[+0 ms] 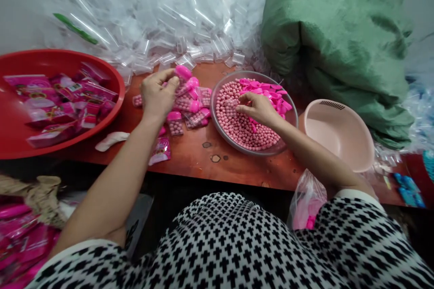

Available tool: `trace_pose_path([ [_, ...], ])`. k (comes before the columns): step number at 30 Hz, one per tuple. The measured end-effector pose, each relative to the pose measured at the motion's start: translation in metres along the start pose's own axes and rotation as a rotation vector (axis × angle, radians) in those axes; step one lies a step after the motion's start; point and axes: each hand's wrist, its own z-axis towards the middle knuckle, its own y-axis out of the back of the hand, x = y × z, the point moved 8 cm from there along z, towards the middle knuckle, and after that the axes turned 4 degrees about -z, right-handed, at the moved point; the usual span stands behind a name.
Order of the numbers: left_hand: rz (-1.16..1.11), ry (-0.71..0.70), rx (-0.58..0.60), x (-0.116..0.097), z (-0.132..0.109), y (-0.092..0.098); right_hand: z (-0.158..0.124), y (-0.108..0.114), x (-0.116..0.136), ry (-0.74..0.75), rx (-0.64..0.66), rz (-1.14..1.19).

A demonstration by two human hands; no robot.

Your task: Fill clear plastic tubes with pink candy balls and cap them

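My left hand (158, 92), fingers curled, pinches a small clear container with a pink cap (183, 72) over a pile of similar containers (175, 124) holding pink beads. The hand partly hides what it grips. On the right, a grey-rimmed bowl (222, 137) holds many round pink beads (244, 133) and a heap of bright pink plastic pieces (271, 95). Above the beads, my right hand (257, 108) has its fingers closed on a small clear plastic container (232, 107) at the fingertips.
A red basin (115, 117) with pink packets stands left. Clear plastic containers (145, 13) are heaped behind. A green sack (339, 22) and a pale pink basin (339, 131) are on the right. A pink packet (160, 150) lies near the table's front edge.
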Motion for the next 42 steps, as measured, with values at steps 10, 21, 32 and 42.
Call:
trace_pose_path([
  [10, 0.279, -0.209, 0.070, -0.060, -0.026, -0.065, 0.010, -0.020, -0.010, -0.038, 0.021, 0.169],
  [21, -0.057, -0.026, 0.514, -0.073, -0.036, -0.156, -0.034, 0.020, -0.007, 0.177, 0.064, 0.569],
  [32, -0.379, 0.137, 0.613, -0.069, -0.047, -0.174, -0.050, 0.036, -0.002, 0.344, -0.042, 0.161],
  [42, -0.501, 0.243, 0.357, -0.056, -0.042, -0.165, -0.051, 0.054, -0.031, 0.168, 0.015, -0.310],
])
